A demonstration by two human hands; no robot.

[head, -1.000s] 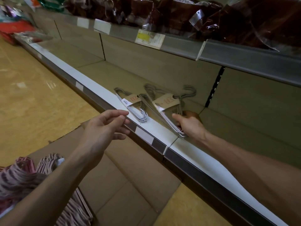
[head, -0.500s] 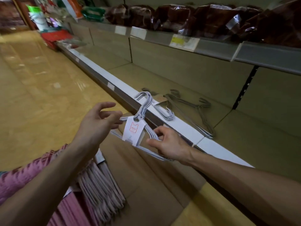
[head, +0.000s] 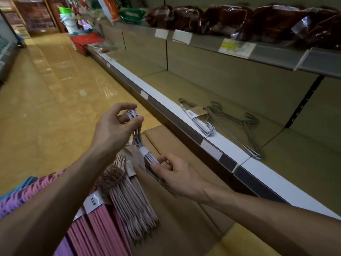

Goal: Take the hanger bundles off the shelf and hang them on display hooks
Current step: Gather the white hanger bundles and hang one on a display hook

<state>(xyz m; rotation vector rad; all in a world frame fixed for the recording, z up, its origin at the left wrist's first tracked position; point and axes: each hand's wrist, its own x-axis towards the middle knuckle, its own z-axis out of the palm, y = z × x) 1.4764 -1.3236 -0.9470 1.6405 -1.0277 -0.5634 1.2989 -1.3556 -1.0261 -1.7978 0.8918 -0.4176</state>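
A white wire hanger bundle [head: 137, 137] hangs in the air in front of the shelf, over the cardboard. My left hand [head: 114, 126] pinches its hooks at the top. My right hand [head: 173, 172] grips the bundle's lower bar, next to its paper sleeve. Two more bundles lie on the low shelf [head: 184, 109]: a white bundle with a brown card [head: 200, 117] near the front lip, and a grey-green bundle [head: 238, 130] behind it, reaching to the right. No display hooks are in view.
Pink hanger bundles [head: 129, 198] and purple ones [head: 16, 196] lie on flattened cardboard [head: 184, 218] on the floor below my arms. An upper shelf [head: 258, 52] carries dark wrapped packs. The aisle floor [head: 46, 98] stretches away to the left.
My right hand lifted one white bundle off the shelf and drew it toward me. My left hand, empty before, now pinches its hooks. The view has swung left and down.
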